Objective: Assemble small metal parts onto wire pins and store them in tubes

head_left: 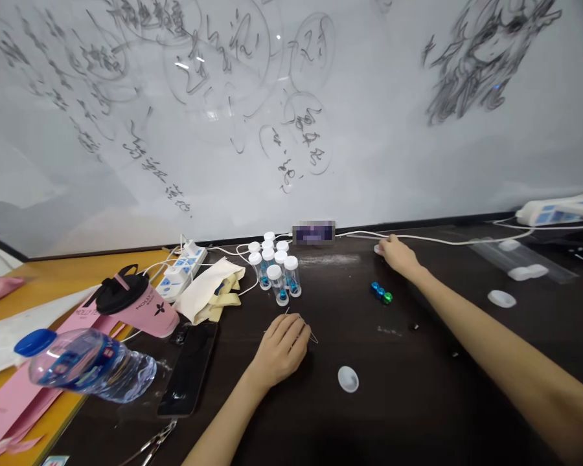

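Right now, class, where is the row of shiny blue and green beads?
In the head view, right of centre, the beads lie on the dark table, right of the white-capped vials and just below the right hand in the picture.

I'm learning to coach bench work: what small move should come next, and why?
Probably bring the right hand and the small white item it touches back toward the blue and green beads: that hand is stretched toward the whiteboard, while the left hand is at a thin wire.
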### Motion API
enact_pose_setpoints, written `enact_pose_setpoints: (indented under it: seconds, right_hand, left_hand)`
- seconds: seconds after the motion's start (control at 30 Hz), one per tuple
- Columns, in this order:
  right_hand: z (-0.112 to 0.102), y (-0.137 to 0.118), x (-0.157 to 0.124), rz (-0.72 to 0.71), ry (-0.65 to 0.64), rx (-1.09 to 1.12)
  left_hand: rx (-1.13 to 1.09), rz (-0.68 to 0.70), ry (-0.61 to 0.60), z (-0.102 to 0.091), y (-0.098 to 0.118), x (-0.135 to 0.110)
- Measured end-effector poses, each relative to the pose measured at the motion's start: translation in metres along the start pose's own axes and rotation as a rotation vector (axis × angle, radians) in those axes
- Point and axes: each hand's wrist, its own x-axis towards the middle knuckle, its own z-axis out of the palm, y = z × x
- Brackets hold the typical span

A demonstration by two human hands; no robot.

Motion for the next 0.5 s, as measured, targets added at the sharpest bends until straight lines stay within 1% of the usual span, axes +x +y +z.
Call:
enact_pose_setpoints:
  seconds: [0.07,0.17,0.27,0.33,0.4,0.5]
  right_hand:
    - [-0.005,0.015,-0.020,-0.007,0.044,-0.026]
    - [-0.018,0.054,-0.058,0.012,0.084,-0.064]
    - [-0.026,0.100,-0.095,0.106,0.079,-0.094]
    - [-0.024,0.125,-0.114,0.171,0.049,-0.110]
    - [-0.018,0.140,-0.127,0.196,0.008,-0.109]
    - [-0.008,0.147,-0.135,0.183,0.001,-0.107]
  left_hand:
    - [-0.006,-0.017,0.008,-0.002,-0.003,0.003]
    - [-0.001,-0.006,-0.002,-0.006,-0.008,0.004]
    - [0.015,-0.025,-0.007,-0.010,-0.014,0.003]
    - [0.018,-0.028,-0.017,-0.011,-0.017,0.003]
    - [0.032,-0.026,-0.026,-0.012,-0.018,0.003]
    - [0.054,-0.014,-0.054,-0.012,-0.018,0.005]
